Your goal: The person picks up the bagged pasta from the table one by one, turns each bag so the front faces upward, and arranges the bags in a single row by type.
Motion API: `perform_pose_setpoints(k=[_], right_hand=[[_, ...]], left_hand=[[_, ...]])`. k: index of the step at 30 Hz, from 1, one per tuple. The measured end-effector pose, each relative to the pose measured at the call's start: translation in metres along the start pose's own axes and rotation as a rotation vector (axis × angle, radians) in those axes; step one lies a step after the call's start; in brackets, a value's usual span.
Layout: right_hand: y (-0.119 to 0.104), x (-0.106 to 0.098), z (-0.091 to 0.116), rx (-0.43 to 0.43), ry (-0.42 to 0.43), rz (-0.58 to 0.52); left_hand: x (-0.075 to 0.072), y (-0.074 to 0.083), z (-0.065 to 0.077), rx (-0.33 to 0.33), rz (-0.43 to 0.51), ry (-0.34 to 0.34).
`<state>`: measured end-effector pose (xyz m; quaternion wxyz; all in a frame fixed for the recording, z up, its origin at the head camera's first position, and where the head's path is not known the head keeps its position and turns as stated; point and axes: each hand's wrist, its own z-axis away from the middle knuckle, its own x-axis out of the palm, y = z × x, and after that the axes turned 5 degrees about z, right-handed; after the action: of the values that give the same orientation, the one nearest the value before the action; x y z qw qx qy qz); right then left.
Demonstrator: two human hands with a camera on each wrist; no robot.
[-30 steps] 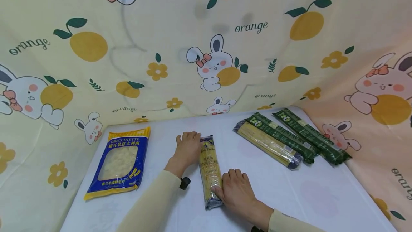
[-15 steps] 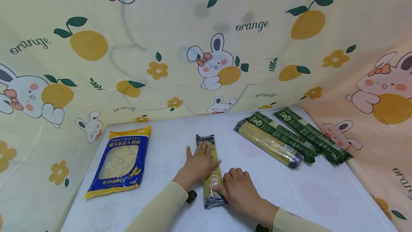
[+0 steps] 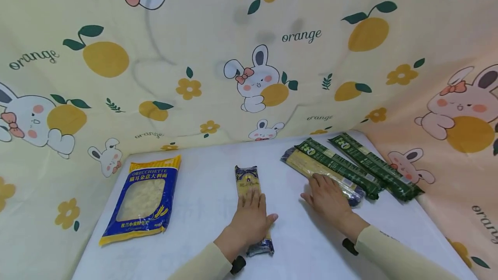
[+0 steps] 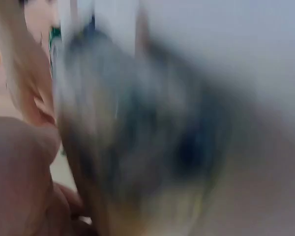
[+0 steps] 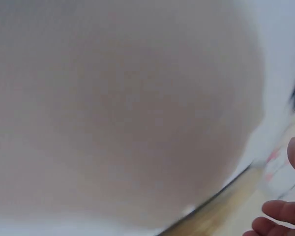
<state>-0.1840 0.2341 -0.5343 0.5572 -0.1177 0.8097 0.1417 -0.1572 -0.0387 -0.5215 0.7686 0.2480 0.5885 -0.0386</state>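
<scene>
A slim pack of spaghetti with dark blue ends lies lengthwise in the middle of the table. My left hand rests on it, fingers extended along it and thumb out to the right; the pack's middle is hidden below the palm. In the left wrist view the pack's end is large and blurred. My right hand is at the near side of a clear, blue-ended spaghetti pack on the right, fingertips over its edge. The right wrist view shows relaxed fingers close to that pack.
A green noodle pack lies against the clear pack, with a second green pack to its right. On the left lies a blue and yellow orecchiette bag. A patterned cloth hangs behind the white table.
My left hand has moved from the pack's far end onto its middle. My right hand has let go of its near end and moved right to the clear spaghetti pack.
</scene>
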Motion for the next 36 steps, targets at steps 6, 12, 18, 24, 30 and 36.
perform_pose_setpoints(k=[6,12,18,24,30,36], right_hand=[[0.046,0.006,-0.003,0.062,-0.163,-0.012],[0.065,0.012,0.001,0.135,-0.332,-0.101],[0.070,0.019,0.003,0.134,-0.389,-0.163],[0.071,0.022,0.004,0.128,-0.397,-0.158],[0.072,0.022,0.005,0.122,-0.398,-0.148],[0.070,0.022,0.004,0.131,-0.406,-0.151]], left_hand=[[0.015,0.013,0.016,0.006,0.013,0.035],[0.021,0.010,0.014,0.009,0.012,0.036],[0.020,-0.002,0.013,0.017,-0.023,0.053],[0.014,-0.030,0.015,0.048,-0.057,0.084],[0.002,-0.072,0.019,0.086,-0.096,0.094],[-0.013,-0.112,0.026,0.075,-0.112,0.081]])
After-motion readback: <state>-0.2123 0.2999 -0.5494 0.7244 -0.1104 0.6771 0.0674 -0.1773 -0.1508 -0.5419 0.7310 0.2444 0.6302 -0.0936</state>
